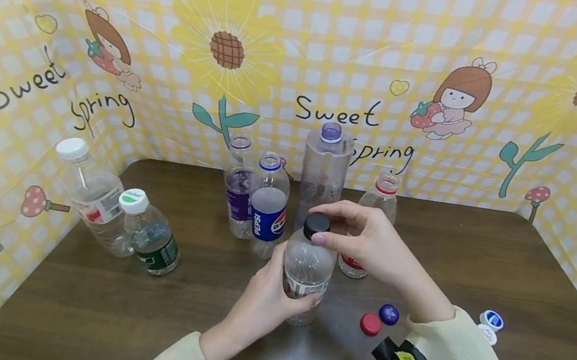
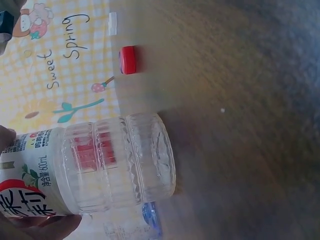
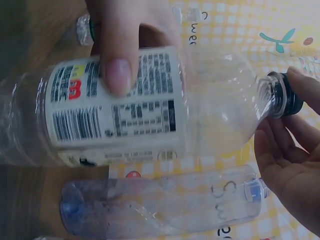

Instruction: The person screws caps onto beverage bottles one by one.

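Observation:
A clear plastic bottle [image 1: 308,263] with a white printed label and a black cap [image 1: 317,226] stands in front of the person. The left hand [image 1: 272,294] grips it round the label, its thumb lying across the print in the right wrist view. At the top, the right hand [image 1: 363,240] pinches the black cap between thumb and fingers. The cap sits on the bottle's neck; whether it is tight I cannot tell. In the left wrist view the ridged lower part of the bottle [image 2: 120,160] shows, seemingly without liquid.
Behind stand uncapped bottles: a purple-label bottle [image 1: 238,197], a Pepsi bottle [image 1: 268,208], a tall bottle [image 1: 323,166] and a red-ringed bottle [image 1: 382,199]. Capped bottles [image 1: 98,196] [image 1: 150,234] stand left. Red [image 1: 370,324], blue [image 1: 388,314] and white caps [image 1: 487,335] lie right.

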{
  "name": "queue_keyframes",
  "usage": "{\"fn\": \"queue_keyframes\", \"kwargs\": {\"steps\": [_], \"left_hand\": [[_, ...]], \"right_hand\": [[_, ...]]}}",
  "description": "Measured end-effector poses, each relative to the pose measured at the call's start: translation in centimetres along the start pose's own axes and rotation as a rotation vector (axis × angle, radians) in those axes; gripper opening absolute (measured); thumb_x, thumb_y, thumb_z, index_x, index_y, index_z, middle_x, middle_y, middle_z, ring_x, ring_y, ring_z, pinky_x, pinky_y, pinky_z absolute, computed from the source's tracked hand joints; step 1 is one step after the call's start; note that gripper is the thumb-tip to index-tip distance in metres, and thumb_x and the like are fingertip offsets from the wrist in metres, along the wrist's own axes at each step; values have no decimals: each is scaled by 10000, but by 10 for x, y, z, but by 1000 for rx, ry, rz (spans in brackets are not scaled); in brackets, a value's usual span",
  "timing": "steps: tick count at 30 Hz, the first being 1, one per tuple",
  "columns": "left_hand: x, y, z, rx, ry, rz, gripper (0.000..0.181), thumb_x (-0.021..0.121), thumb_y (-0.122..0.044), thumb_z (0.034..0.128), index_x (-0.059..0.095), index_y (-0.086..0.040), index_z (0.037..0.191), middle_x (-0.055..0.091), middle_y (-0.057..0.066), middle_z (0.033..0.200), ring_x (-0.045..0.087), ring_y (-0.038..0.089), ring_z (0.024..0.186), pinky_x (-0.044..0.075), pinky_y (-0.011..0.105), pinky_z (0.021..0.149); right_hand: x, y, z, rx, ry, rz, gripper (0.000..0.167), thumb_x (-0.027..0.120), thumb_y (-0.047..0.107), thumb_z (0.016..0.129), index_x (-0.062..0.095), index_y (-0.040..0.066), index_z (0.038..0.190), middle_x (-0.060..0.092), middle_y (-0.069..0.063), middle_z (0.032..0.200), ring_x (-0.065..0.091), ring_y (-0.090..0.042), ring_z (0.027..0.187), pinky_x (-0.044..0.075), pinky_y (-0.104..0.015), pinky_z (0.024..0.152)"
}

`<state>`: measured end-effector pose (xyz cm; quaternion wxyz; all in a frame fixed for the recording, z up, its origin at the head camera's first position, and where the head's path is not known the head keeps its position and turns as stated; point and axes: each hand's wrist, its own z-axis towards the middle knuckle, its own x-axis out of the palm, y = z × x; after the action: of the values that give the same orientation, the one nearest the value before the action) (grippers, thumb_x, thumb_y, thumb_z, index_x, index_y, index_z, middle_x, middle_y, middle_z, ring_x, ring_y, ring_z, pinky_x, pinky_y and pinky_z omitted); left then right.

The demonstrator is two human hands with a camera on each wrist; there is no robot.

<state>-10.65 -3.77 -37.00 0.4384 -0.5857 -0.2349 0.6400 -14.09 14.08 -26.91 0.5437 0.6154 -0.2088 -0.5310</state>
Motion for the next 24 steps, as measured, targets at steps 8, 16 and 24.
{"fn": "queue_keyframes", "kwargs": {"steps": [8,16,24], "left_hand": [[2,-2,-2,-25,-51,-5,823,831,-259,712,357,-95,1365,618,147,1198,621,256,1065,515,425,886],[4,-5,-3,-34,-111,17,800,837,-264,702,380,-101,1338,621,143,1180,629,262,1044,521,424,862],[8,-6,-4,-59,-158,62,796,838,-305,702,385,-110,1326,605,145,1185,635,279,1030,532,426,828]], "right_hand": [[6,0,-1,9,-80,48,353,732,91,824,658,30,1164,647,-147,1125,673,-199,941,560,-254,785],[14,3,-1,40,-164,19,322,747,100,811,681,48,1121,664,-135,1102,671,-157,894,558,-249,762],[20,5,-2,24,-228,-53,302,769,109,791,692,61,1079,685,-108,1047,649,-175,907,542,-282,772]]}}
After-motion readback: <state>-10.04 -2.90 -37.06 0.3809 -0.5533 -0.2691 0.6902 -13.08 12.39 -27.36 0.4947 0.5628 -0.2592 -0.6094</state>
